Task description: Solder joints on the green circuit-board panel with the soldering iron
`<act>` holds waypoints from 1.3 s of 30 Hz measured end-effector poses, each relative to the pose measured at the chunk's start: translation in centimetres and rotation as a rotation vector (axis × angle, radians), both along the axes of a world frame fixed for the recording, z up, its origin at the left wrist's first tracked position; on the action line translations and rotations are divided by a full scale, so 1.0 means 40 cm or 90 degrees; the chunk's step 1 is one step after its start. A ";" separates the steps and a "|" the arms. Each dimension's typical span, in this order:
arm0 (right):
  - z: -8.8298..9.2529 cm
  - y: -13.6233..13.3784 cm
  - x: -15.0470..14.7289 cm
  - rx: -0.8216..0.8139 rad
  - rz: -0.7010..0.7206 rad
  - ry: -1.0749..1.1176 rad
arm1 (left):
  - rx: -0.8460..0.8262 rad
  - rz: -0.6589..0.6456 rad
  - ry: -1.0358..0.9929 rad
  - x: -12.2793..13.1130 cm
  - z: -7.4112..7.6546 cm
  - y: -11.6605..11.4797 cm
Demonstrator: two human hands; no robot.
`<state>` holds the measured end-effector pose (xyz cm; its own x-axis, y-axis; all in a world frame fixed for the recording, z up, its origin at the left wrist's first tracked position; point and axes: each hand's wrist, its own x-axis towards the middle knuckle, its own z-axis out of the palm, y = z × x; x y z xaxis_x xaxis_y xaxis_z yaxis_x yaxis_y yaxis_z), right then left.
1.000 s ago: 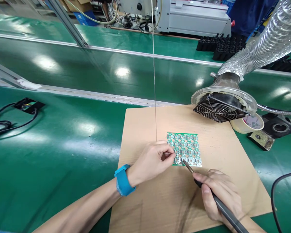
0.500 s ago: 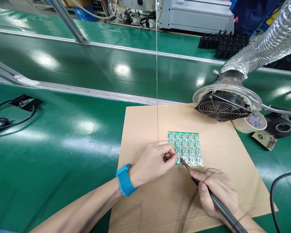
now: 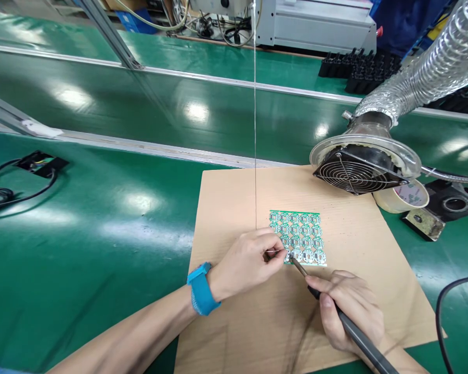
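Note:
A green and white panel of small round circuit boards [image 3: 295, 228] lies on a sheet of cardboard [image 3: 226, 202]. My left hand [image 3: 255, 257] is closed in a pinch on a thin solder wire [image 3: 255, 156], which hangs down from above into my fingers. Those fingertips cover the panel's lower left corner. In my right hand [image 3: 349, 306] is a soldering iron [image 3: 359, 335], held like a pen. Its tip points up and left to the panel's bottom row, close to my left fingertips. Whether tip and wire touch there is too small to tell.
A fume extractor with a round fan grille [image 3: 351, 169] hangs over the cardboard's far right corner on a silver duct [image 3: 425, 67]. Beside it are a tape roll [image 3: 401, 197] and a black metal stand [image 3: 452, 202]. Black cables [image 3: 42, 182] lie far left; another cable [image 3: 439, 311] curves at right.
My left hand has shifted slightly right along the panel's bottom row, and the hanging solder wire has swung a little right. My right hand and the soldering iron are nearly still.

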<state>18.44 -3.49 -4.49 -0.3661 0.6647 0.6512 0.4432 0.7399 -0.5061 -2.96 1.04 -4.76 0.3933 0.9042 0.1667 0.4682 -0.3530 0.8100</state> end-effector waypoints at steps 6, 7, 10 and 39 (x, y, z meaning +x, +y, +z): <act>0.006 0.005 -0.008 0.001 -0.003 -0.004 | 0.023 -0.035 0.017 -0.001 -0.005 -0.001; 0.007 0.004 -0.007 0.004 -0.006 -0.004 | 0.025 -0.038 0.017 -0.001 -0.005 -0.001; 0.008 -0.001 -0.001 0.003 -0.009 -0.003 | 0.019 -0.038 0.014 -0.001 -0.004 -0.001; 0.022 -0.020 0.013 0.008 0.007 0.018 | -0.122 -0.091 -0.003 -0.027 0.036 0.023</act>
<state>18.96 -4.29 -3.62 -0.3547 0.6520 0.6701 0.4207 0.7513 -0.5084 -4.04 1.98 -3.33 0.5188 0.8549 0.0006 0.4200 -0.2555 0.8708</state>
